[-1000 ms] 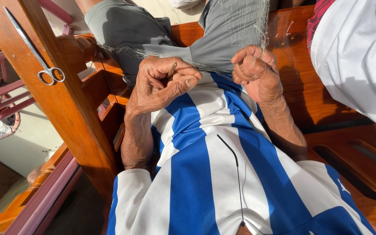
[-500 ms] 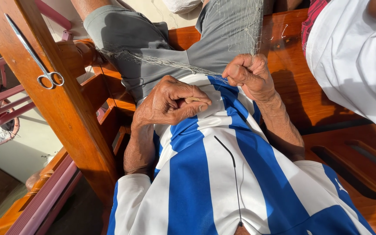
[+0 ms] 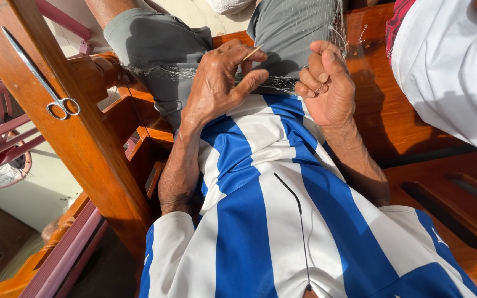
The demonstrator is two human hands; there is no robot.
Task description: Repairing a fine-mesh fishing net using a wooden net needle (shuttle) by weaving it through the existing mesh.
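1. While both hands work over the lap, the left hand (image 3: pixel 216 83) is curled shut, thumb and forefinger pinching a thin pale netting needle (image 3: pixel 252 53) whose free end sticks out up and to the right of the fingertips.
2. That needle's long axis runs diagonally, from the left fingers toward the right hand (image 3: pixel 327 83), so its tip lies between the two hands and nearer the left.
3. Right-hand fingers are folded into a loose fist, gripping a gathered strand of fine fishing net (image 3: pixel 271 83); I cannot tell how many strands they hold.
4. This net stretches roughly level from beyond the left knuckles, under both sets of fingers, and rises past the right fingertips over the grey shorts (image 3: pixel 155 38).
5. Scissors (image 3: pixel 40 77) hang on a slanted wooden post (image 3: pixel 84 138), well apart to the left of the left hand.
6. Below the wrists lies a blue-and-white striped shirt (image 3: pixel 260 221); beyond the right hand sits another person's white garment (image 3: pixel 454 72).
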